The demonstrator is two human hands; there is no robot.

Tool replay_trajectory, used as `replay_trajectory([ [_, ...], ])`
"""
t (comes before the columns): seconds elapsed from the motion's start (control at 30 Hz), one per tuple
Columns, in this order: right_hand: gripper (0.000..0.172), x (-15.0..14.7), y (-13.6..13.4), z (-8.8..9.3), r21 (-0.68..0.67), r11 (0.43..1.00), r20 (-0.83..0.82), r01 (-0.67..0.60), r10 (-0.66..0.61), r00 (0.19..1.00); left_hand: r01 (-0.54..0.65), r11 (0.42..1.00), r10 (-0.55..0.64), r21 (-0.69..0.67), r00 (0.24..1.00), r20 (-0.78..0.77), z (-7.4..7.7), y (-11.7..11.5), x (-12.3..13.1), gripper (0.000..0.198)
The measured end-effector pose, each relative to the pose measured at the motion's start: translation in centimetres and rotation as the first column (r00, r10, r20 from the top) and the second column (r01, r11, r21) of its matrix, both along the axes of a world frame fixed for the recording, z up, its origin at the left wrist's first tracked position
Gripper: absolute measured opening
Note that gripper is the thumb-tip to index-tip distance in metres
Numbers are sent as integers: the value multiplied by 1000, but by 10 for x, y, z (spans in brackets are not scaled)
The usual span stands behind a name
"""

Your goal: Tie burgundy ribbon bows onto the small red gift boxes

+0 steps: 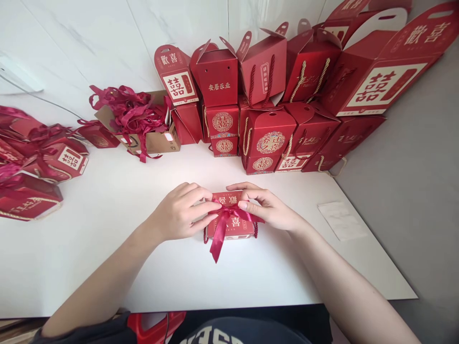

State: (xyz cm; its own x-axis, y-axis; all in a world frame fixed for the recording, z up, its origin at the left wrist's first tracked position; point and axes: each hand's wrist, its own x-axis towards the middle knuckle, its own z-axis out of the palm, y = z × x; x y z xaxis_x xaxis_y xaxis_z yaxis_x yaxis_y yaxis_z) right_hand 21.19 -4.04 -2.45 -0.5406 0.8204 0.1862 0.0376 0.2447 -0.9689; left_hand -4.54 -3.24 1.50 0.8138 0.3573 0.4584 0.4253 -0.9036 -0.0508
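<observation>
A small red gift box [234,232] with pale lettering sits on the white table in front of me, dark red cord handles at its sides. Across its top lies a magenta satin ribbon [223,229] tied in a bow, one tail hanging over the near side. My left hand [182,210] pinches the ribbon at the left of the knot, its other fingers against the box's side. From the right, my right hand [268,205] grips the bow between thumb and fingers, with the index finger reaching over the box's far edge. The fingers partly cover the loops.
Stacked red gift boxes [265,138] line the wall at the back right. A cardboard box [168,139] full of loose ribbons [132,112] stands at the back. Ribboned boxes [59,162] crowd the left. A white tissue [342,220] lies near the table's right edge.
</observation>
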Motion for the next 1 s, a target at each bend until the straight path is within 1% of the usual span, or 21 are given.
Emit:
replay_trajectory([
  [0.1,24,0,0,0,-1,1000,-1,-2,2,1000,19,995,-16,102,999,-30,1,3,2,25],
  [0.2,21,-1,0,-1,4,1000,1,5,-5,1000,6,988,1,156,999,-41,2,4,4,17],
  [0.23,21,-1,0,-1,6,1000,2,9,-9,1000,-4,990,10,143,999,-38,2,4,5,15],
  [0.3,22,-1,0,-1,15,1000,1,13,-13,1000,-19,997,20,74,1000,-13,2,3,5,14],
  [0.37,23,-1,0,-1,17,1000,-2,13,-13,1000,-12,1000,12,5,1000,17,3,2,2,16],
  [0.4,23,-1,0,-1,18,1000,-3,14,-14,1000,-2,1000,2,-8,1000,28,3,2,0,18],
  [0.6,24,-1,0,-1,10,1000,1,14,-14,1000,42,998,-42,48,999,-6,2,7,-9,40],
  [0.8,22,0,0,-1,6,1000,-13,11,-11,1000,60,994,-61,94,998,17,-4,11,-10,44],
  [0.93,23,-1,0,-1,14,1000,-11,15,-15,1000,50,996,-50,72,999,1,-8,12,-11,46],
  [1.0,24,-1,0,-1,9,1000,-11,12,-12,1000,22,998,-20,52,999,-42,-7,12,-9,44],
])
